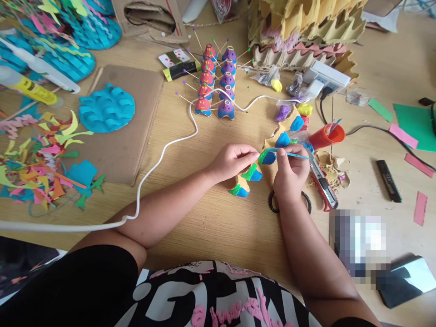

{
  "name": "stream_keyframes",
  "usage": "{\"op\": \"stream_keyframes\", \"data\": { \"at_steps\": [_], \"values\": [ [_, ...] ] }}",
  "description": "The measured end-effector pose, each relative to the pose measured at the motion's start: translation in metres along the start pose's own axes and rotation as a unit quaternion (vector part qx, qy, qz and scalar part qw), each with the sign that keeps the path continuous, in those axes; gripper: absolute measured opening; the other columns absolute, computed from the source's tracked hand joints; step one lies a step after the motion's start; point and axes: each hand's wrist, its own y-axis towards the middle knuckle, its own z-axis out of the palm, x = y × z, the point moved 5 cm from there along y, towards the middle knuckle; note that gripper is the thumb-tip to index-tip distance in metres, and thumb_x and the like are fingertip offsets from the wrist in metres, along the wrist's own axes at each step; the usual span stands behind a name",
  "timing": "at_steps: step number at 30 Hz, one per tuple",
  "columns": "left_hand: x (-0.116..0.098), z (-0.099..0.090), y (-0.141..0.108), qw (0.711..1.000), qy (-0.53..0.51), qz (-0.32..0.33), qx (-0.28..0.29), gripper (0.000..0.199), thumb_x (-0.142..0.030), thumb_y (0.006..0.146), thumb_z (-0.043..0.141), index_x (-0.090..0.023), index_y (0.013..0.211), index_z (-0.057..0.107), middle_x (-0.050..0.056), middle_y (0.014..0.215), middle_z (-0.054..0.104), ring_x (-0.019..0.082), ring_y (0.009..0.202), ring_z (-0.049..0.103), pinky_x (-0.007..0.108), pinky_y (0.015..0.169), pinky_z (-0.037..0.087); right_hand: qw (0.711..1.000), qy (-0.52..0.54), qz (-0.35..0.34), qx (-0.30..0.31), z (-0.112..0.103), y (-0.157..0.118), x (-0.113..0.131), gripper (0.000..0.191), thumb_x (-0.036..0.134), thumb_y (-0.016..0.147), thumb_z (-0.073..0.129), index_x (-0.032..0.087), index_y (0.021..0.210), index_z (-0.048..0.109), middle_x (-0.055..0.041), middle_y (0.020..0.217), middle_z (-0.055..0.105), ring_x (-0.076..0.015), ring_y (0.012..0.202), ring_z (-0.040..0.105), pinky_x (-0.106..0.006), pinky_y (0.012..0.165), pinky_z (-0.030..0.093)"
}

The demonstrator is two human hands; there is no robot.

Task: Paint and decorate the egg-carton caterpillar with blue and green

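Note:
A strip cut from an egg carton [272, 136] runs diagonally over the table, its bumps partly covered with blue and green modelling clay. My left hand [235, 160] lies against the strip's middle, its fingers curled and thumb and forefinger pinched on the carton's edge. Just to the right, my right hand [292, 170] is closed on a thin blue strip [298, 156], held between thumb and fingers, one end reaching to the clay. Whether it is paper or a plastic tool I cannot tell. Black scissor handles [274, 202] show partly behind my right wrist.
Behind my hands stand two rows of painted carton figures [204, 91] with pins. A white cable [163, 152] crosses my left arm. A red utility knife [327, 193], an orange cup [325, 136] and a marker [388, 180] lie right; paper scraps [51, 159] and cardboard [112, 159] left.

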Motion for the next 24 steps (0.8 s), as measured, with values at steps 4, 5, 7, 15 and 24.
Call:
{"op": "stream_keyframes", "data": {
  "at_steps": [4, 5, 7, 15, 24],
  "values": [
    [-0.0013, 0.0001, 0.0, 1.0, -0.009, -0.004, 0.0, 0.048, -0.06, 0.099, 0.073, -0.019, 0.074, 0.071, -0.001, 0.061, 0.058, 0.012, 0.059, 0.051, 0.028, 0.059, 0.042, 0.999, 0.0, -0.023, -0.023, -0.0029, 0.0006, 0.0006, 0.048, 0.07, 0.093, 0.08, 0.025, 0.088, 0.063, 0.0021, 0.086, 0.06, -0.0151, 0.079, 0.059, -0.033, 0.075, 0.051],
    [-0.0018, 0.0001, -0.0001, 1.0, -0.011, -0.004, 0.0, 0.048, -0.06, 0.099, 0.073, -0.019, 0.075, 0.071, -0.001, 0.061, 0.058, 0.012, 0.059, 0.051, 0.028, 0.059, 0.042, 0.999, 0.0, -0.024, -0.022, -0.003, 0.0008, 0.0002, 0.047, 0.069, 0.093, 0.081, 0.025, 0.088, 0.064, 0.0021, 0.086, 0.06, -0.0154, 0.08, 0.059, -0.033, 0.076, 0.051],
    [-0.0027, 0.0003, -0.0004, 1.0, -0.014, -0.001, 0.001, 0.048, -0.06, 0.099, 0.074, -0.019, 0.075, 0.072, -0.001, 0.061, 0.057, 0.012, 0.059, 0.051, 0.028, 0.059, 0.042, 1.0, -0.001, -0.022, -0.017, -0.0029, 0.0009, -0.0004, 0.046, 0.067, 0.093, 0.082, 0.025, 0.087, 0.065, 0.0026, 0.084, 0.059, -0.0155, 0.081, 0.059, -0.033, 0.078, 0.051],
    [-0.0024, 0.0007, -0.0012, 1.0, -0.019, 0.001, 0.009, 0.049, -0.064, 0.098, 0.074, -0.019, 0.077, 0.073, -0.001, 0.06, 0.058, 0.013, 0.058, 0.052, 0.027, 0.058, 0.042, 0.999, -0.03, -0.017, -0.013, -0.0038, 0.0003, -0.0004, 0.046, 0.067, 0.094, 0.082, 0.024, 0.086, 0.064, 0.003, 0.083, 0.059, -0.0154, 0.08, 0.057, -0.032, 0.075, 0.047],
    [0.0001, 0.0002, -0.0002, 0.999, -0.037, -0.006, -0.008, 0.045, -0.059, 0.097, 0.075, -0.018, 0.078, 0.075, -0.001, 0.06, 0.058, 0.012, 0.058, 0.053, 0.026, 0.057, 0.043, 0.999, 0.019, -0.021, -0.025, -0.0039, 0.0001, 0.0001, 0.045, 0.064, 0.093, 0.085, 0.024, 0.086, 0.066, 0.0028, 0.085, 0.061, -0.0154, 0.084, 0.061, -0.033, 0.08, 0.052]
  ]
}}
